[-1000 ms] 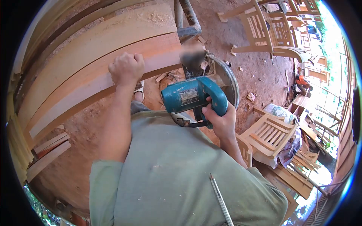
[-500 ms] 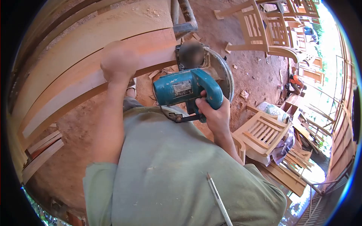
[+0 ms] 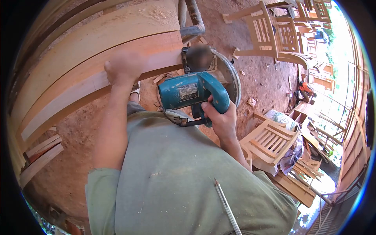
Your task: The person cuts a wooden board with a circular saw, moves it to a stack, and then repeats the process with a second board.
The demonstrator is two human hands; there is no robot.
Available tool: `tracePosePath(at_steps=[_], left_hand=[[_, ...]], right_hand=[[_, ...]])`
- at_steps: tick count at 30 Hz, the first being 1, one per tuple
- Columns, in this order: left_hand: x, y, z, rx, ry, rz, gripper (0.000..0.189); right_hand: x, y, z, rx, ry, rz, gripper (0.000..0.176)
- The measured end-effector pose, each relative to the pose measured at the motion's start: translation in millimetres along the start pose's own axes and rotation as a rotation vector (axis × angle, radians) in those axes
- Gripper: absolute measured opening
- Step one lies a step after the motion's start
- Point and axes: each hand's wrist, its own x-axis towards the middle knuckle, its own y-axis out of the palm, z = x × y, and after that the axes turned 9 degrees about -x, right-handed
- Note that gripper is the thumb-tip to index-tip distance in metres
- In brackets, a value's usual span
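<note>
My right hand is closed around the rear handle of a teal circular saw. The saw's round guard faces right, and its front sits at the right end of a long wooden board. My left hand is on that board, left of the saw; its fingers are blurred, so their grip cannot be made out. A second, wider plank lies alongside, with sawdust on its surface. A silver pen rests against the front of my green shirt.
Wooden chairs stand at the upper right, and a slatted chair is nearer on the right. Stacked timber lies below it. A person in orange is low at the far right. Wood scraps litter the dirt floor.
My left hand has shifted slightly toward me on the board, with the thumb now standing out to the left. The saw and my right hand look almost unmoved.
</note>
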Motion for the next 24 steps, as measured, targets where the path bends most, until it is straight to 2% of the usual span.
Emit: tracePosePath(at_steps=[24], left_hand=[[0.3,3.1,-1.4,0.033,-0.014,0.019,0.044]], right_hand=[[5.7,-4.1,-4.1,0.027,-0.013,0.051,0.016]])
